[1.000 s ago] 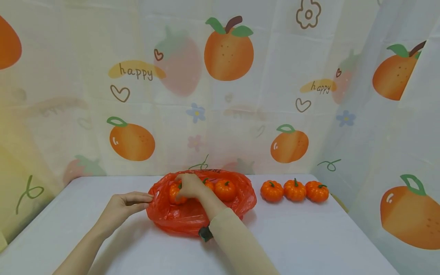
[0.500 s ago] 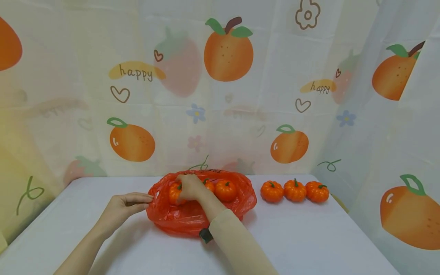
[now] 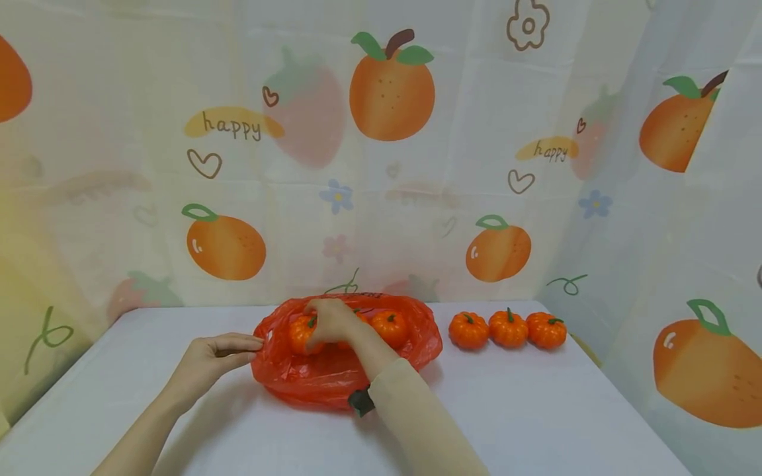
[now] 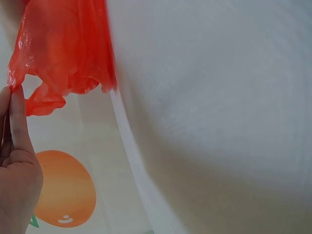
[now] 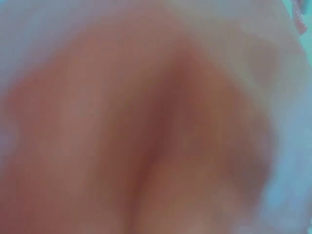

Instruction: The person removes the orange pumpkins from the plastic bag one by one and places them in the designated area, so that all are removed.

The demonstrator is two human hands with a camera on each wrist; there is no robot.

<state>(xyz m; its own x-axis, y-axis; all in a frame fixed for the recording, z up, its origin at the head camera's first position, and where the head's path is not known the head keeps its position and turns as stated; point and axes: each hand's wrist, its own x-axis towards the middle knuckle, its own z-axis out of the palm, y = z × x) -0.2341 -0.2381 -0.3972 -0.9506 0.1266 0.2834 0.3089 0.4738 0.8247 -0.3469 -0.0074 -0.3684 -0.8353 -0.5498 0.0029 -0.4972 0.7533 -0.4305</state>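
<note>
Behind the table (image 3: pixel 524 403), a pale curtain (image 3: pixel 411 198) is hanging, and it is showing printed oranges, strawberries, hearts, flowers and the word "happy". A white cover is lying over the table, and on it a red plastic bag (image 3: pixel 315 387) is standing with its mouth wide open to above.

Left hand (image 3: pixel 211 360) is pinching the edge of the bag at its left side, with the thumb and the nearly straight fingers coming together on the plastic; the left wrist view is showing this grip closely. Right hand (image 3: pixel 336 325) is staying inside the mouth of the bag, and its fingers and thumb are curving around the leftmost pumpkin (image 3: pixel 299 336), which is orange with a green stem. Right wrist view is giving only a blur.

Beside this hand, a middle pumpkin (image 3: pixel 361 318) is lying in the bag, partly hidden by the hand, and a rightmost pumpkin (image 3: pixel 389 328) is lying next to it. Outside, to the right of the bag and apart from it, three more pumpkins (image 3: pixel 508 328) are sitting in a row on the table, just beside each other. A light sleeve (image 3: pixel 423 416) is covering the right forearm.
</note>
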